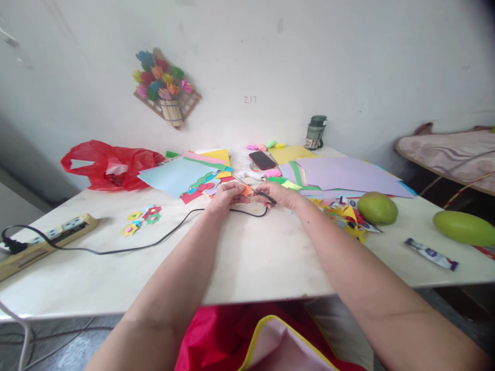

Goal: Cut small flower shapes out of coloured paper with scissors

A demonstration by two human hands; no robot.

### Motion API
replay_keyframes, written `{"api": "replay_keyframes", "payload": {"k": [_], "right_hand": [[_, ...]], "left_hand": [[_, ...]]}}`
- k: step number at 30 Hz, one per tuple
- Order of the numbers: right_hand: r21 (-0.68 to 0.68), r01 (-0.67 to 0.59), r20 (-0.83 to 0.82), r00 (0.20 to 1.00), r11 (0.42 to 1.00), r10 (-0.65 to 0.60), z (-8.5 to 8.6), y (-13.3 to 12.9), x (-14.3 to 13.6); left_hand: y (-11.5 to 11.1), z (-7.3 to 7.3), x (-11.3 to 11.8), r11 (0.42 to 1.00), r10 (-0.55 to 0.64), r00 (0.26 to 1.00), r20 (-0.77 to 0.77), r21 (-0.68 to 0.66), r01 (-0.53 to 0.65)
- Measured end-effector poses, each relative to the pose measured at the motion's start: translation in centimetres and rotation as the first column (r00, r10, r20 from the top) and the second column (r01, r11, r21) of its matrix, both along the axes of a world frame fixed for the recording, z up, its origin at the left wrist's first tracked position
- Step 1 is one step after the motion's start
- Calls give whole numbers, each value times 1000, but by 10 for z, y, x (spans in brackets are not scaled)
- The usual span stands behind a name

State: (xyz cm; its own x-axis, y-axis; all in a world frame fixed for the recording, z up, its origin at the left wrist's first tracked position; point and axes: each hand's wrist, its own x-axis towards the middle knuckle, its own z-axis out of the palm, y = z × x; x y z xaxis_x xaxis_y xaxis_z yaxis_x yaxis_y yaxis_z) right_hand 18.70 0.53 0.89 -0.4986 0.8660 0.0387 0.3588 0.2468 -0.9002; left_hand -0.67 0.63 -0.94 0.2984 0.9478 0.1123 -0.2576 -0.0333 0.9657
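Near the middle of the table, my left hand (228,197) pinches a small piece of orange paper (246,190). Facing it, my right hand (281,196) is closed around the black handles of a pair of scissors (266,197). The blades point left toward the orange paper; whether they touch it I cannot tell. Just beyond the left hand lie coloured paper scraps (203,185). A white glue gun (249,175) lies behind both hands, partly hidden. To the left sit several small paper flowers (152,215) in yellow, red, green and blue.
A black cable (154,246) crosses the table from a power strip (65,232). A red plastic bag (102,159) and blue paper (174,175) lie left. Purple paper (348,174), cut scraps (348,212), a green fruit (377,208) and a tube (431,253) are right. A phone (262,160) lies behind.
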Motion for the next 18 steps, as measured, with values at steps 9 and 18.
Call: {"api": "replay_keyframes", "payload": {"k": [9,18], "right_hand": [[-8,8,1,1000,1000,-8,-1,1,0],[-34,4,-9,1000,999,-5,2,-1,2]], "left_hand": [[-1,2,0,1000,16,1000,-4,-17,-16],[-2,3,1,999,37,999,-11,-23,-37]]}}
